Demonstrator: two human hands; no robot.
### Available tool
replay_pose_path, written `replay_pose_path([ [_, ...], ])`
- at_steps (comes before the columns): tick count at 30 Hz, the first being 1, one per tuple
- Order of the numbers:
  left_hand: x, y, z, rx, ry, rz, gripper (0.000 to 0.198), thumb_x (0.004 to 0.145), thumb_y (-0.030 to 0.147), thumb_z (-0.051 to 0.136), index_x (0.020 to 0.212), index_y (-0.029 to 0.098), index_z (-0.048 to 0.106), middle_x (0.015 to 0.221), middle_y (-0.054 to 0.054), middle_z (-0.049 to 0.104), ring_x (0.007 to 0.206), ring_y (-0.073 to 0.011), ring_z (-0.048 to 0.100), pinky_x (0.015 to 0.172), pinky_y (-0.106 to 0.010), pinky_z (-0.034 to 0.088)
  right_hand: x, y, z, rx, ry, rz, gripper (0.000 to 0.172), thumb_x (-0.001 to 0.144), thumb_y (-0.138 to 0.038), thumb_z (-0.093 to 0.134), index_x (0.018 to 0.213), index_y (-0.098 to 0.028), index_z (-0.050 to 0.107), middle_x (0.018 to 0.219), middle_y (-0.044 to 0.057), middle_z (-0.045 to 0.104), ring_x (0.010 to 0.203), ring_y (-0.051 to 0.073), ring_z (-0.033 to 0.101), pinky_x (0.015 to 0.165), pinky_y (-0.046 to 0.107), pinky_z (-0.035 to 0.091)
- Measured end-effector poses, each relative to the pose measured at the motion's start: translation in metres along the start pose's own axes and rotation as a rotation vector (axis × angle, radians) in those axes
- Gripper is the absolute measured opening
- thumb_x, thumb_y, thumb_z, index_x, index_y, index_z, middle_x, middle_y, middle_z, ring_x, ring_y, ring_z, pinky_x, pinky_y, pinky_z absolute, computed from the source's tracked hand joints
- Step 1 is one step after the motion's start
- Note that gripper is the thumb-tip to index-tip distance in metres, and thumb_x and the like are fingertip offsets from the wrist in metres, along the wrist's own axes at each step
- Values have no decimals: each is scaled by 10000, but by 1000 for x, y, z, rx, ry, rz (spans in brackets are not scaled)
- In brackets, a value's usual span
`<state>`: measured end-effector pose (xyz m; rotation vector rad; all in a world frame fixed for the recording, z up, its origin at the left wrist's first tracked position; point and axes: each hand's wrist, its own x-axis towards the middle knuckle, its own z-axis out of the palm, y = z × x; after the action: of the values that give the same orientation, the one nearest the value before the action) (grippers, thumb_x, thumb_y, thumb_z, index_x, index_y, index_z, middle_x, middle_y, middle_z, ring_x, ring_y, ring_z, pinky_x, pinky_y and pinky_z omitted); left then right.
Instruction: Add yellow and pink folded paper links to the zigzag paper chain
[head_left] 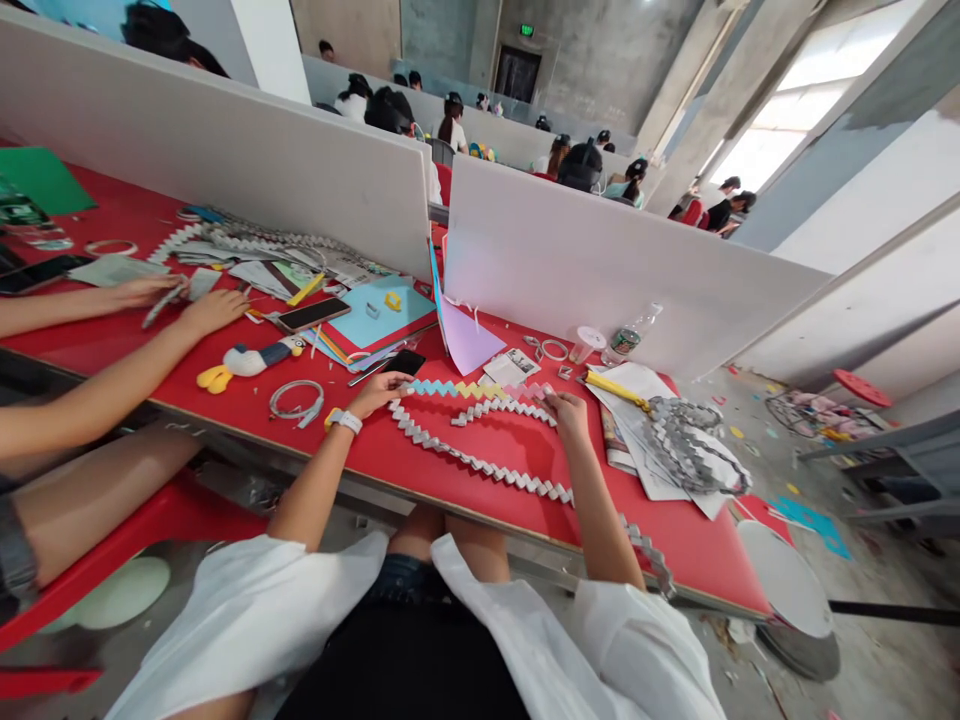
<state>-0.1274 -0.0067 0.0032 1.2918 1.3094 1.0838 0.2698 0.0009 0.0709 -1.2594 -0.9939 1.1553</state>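
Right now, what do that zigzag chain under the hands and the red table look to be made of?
Zigzag chain: folded paper, likely; matte grey-white, creased, with coloured links. Red table: smooth, slightly glossy, perhaps laminate or painted board. Left hand and right hand touch the chain.

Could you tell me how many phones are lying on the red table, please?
3: one phone by the blue paper, one near the left hand, one far left. Others may be hidden.
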Motion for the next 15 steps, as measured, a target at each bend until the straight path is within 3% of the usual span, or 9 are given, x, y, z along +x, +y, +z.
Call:
replay_pose_path([
  [2,-1,3,2,-21,24,-4,756,450,573,874,1010,108,668,922,-89,722,918,-238,653,801,-311,510,-16,-4,-7,-62,3,24,309,700,-379,807,633,-139,624,574,33,650,519,154,614,491,268,507],
  [6,-3,8,5,-37,29,-8,771,396,621,861,946,113,676,892,-101,729,884,-240,654,775,-313,506,-45,-11,-18,-146,-10,36,366,561,-446,837,537,-164,605,479,46,634,401,155,563,411,270,445],
  [10,-6,13,4,-40,-5,0,735,414,608,867,919,107,681,887,-99,735,853,-220,649,771,-302,504,-57,-13,-21,-184,-2,38,377,541,-489,811,539,-167,615,458,42,617,385,142,542,392,255,411],
  [15,-8,16,2,-46,-67,8,625,512,580,852,934,148,690,859,-17,746,782,-144,634,776,-256,503,-57,-10,-21,-193,20,35,352,576,-483,768,547,-166,619,442,21,586,374,119,502,394,249,389],
])
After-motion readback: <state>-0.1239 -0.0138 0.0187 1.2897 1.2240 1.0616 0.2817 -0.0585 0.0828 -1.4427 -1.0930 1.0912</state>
